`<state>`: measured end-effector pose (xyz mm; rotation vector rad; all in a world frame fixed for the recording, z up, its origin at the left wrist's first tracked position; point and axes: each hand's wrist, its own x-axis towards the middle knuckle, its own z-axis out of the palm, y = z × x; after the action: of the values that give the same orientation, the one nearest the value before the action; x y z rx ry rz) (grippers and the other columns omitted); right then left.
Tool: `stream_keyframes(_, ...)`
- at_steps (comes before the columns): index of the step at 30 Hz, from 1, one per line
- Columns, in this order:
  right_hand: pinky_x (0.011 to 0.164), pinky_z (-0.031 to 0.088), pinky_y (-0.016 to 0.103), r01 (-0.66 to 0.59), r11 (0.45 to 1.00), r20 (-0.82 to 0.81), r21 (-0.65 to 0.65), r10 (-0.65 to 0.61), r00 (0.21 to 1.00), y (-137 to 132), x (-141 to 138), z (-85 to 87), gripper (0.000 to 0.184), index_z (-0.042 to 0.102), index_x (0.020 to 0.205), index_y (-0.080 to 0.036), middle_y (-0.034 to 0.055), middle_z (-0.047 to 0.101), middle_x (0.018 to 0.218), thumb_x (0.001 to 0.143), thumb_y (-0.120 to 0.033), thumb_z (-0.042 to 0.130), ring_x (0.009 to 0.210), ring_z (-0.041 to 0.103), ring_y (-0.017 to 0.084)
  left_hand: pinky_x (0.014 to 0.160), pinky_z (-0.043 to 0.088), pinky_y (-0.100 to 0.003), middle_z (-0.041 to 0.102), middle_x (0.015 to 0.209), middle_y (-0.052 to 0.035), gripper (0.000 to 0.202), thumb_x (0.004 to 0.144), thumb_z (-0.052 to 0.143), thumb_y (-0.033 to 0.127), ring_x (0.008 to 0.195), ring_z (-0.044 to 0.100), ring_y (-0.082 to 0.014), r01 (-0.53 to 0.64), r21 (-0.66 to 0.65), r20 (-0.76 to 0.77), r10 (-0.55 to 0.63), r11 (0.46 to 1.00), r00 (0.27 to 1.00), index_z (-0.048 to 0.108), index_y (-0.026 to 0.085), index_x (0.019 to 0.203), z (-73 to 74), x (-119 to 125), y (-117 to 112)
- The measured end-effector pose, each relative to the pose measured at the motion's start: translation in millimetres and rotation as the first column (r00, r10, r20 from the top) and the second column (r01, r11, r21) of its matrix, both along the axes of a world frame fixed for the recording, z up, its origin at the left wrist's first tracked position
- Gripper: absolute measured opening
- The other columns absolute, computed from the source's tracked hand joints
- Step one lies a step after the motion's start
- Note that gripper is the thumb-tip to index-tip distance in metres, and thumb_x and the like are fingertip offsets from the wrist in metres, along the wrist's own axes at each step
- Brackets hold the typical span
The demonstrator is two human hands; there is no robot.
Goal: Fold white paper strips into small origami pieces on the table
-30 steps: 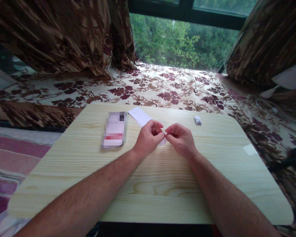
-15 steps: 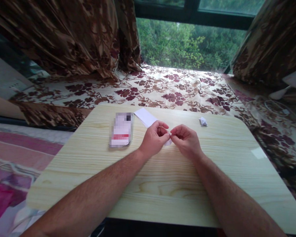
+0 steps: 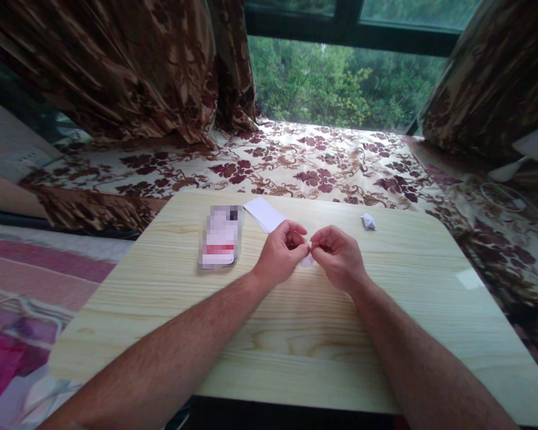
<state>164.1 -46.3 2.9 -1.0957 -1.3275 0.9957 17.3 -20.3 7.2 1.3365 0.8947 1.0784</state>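
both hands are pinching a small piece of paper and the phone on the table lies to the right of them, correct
Not quite: the head view shows the phone to the left of the left hand and right hand, which are pinching the small piece of paper.

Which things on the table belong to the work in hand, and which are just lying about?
In hand:
- small white piece, seemingly paper, at the fingertips of the left hand and right hand

Apparently lying about:
- pixelated phone
- flat white paper, possibly related
- crumpled-looking white item, possibly related
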Motion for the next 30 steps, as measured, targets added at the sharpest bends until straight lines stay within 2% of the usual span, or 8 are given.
stream_keyframes(9, 0.052, 0.040, 0.025, 0.044, 0.999, -0.080, -0.006, -0.045, 0.996, 4.0, 3.6, 1.5, 0.016, 0.056, 0.083, -0.021, -0.0030, 0.060, 0.069, 0.071, -0.016, 0.064, 0.058, 0.052, 0.012, 0.062, 0.045, -0.022, 0.063, 0.074, 0.0016, 0.027, 0.068, 0.069, 0.014, 0.065, 0.058, -0.0101, 0.046, -0.083, 0.107, -0.037, 0.995, 0.994, 0.061, 0.016, 0.094, 3.2, -1.1, 1.1)
stream_keyframes(12, 0.054, 0.042, 0.025, 0.075, 0.997, -0.128, 0.005, -0.073, 0.989, 4.8, 4.6, 3.4, 0.016, 0.056, 0.082, -0.021, -0.0030, 0.059, 0.070, 0.071, -0.015, 0.066, 0.059, 0.053, 0.011, 0.063, 0.046, -0.023, 0.065, 0.074, -0.0004, 0.021, 0.069, 0.071, 0.016, 0.065, 0.059, -0.0111, 0.053, -0.111, 0.088, -0.043, 0.992, 0.995, 0.064, 0.015, 0.089, 2.8, -0.4, 1.5)
stream_keyframes(16, 0.055, 0.042, 0.024, 0.094, 0.995, -0.172, 0.018, -0.090, 0.981, 4.8, 4.6, 4.6, 0.016, 0.057, 0.082, -0.020, -0.0036, 0.059, 0.069, 0.071, -0.015, 0.068, 0.059, 0.053, 0.010, 0.057, 0.042, -0.022, 0.064, 0.068, -0.0002, 0.012, 0.071, 0.072, 0.021, 0.059, 0.055, -0.0101, 0.042, -0.094, 0.015, -0.041, 0.995, 0.999, 0.066, 0.015, 0.079, 2.2, -0.1, 1.5)
stream_keyframes(21, 0.054, 0.044, 0.024, 0.101, 0.995, -0.149, -0.024, -0.104, 0.983, 4.8, 4.4, 3.5, 0.016, 0.060, 0.083, -0.019, -0.0027, 0.061, 0.071, 0.071, -0.018, 0.071, 0.059, 0.055, 0.011, 0.052, 0.038, -0.022, 0.061, 0.062, 0.0012, 0.015, 0.073, 0.073, 0.027, 0.054, 0.050, -0.0091, 0.020, -0.072, -0.033, -0.022, 0.997, 0.999, 0.064, 0.015, 0.071, 2.6, -0.6, 1.8)
stream_keyframes(30, 0.051, 0.041, 0.025, 0.139, 0.989, -0.036, -0.055, -0.142, 0.989, 5.0, 6.5, 7.2, 0.010, 0.065, 0.077, -0.016, -0.0018, 0.060, 0.061, 0.077, -0.026, 0.067, 0.053, 0.053, 0.011, 0.053, 0.041, -0.022, 0.063, 0.061, 0.0007, 0.019, 0.076, 0.071, 0.032, 0.055, 0.053, -0.0101, -0.051, -0.065, -0.049, 0.048, 0.997, 0.998, 0.065, 0.014, 0.075, 5.0, -0.8, 2.8)
